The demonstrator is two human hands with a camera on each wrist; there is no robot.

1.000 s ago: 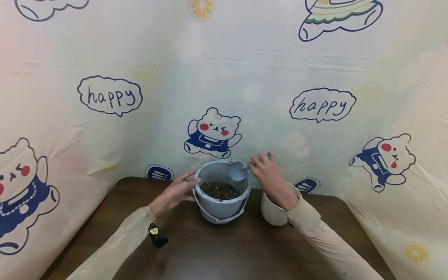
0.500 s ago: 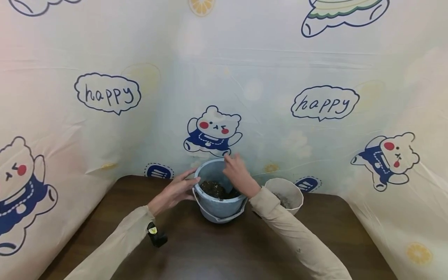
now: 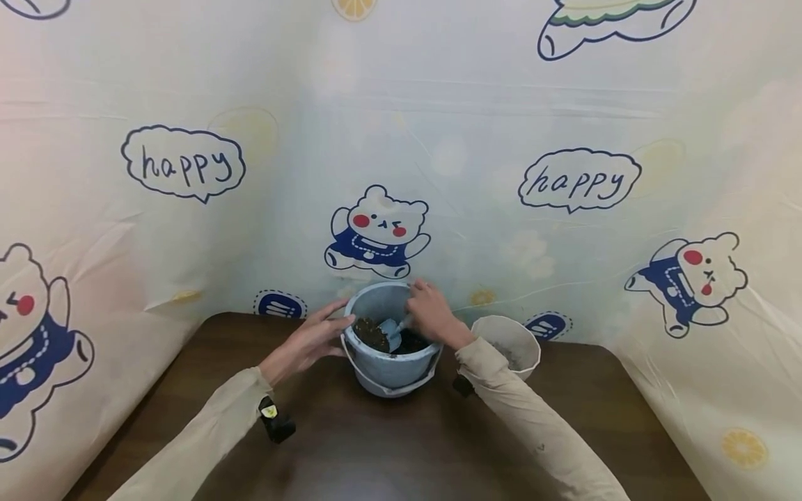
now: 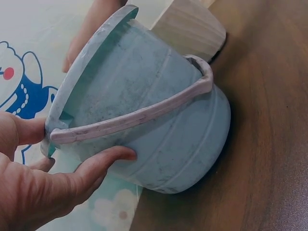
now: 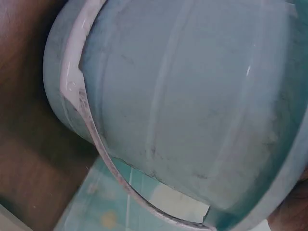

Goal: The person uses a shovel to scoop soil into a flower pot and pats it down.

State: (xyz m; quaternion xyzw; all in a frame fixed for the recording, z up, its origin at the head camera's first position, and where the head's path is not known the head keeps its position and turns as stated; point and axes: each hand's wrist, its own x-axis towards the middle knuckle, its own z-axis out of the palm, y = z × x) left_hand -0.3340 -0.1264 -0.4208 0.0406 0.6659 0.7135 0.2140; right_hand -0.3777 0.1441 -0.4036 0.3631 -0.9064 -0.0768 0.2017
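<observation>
A light blue bucket [image 3: 391,370] stands on the table, with dark soil [image 3: 370,335] inside and a pale handle [image 4: 144,113] hanging down its front. At its left side, my left hand [image 3: 307,344] grips the rim and the upper wall; the left wrist view shows one finger at the rim and another against the outside wall. My right hand [image 3: 431,312] reaches over the bucket's right rim and holds a small blue shovel [image 3: 391,334], whose blade is down at the soil. The hand hides part of the shovel's handle.
Just right of the bucket, partly behind the right sleeve, stands a white pot [image 3: 523,342] with greyish contents. A patterned cloth backdrop [image 3: 464,229] rises behind the dark wooden table [image 3: 351,445].
My right hand has moved left from above the white pot, bringing the shovel from the bucket's rim down into the soil. My left hand stays on the bucket.
</observation>
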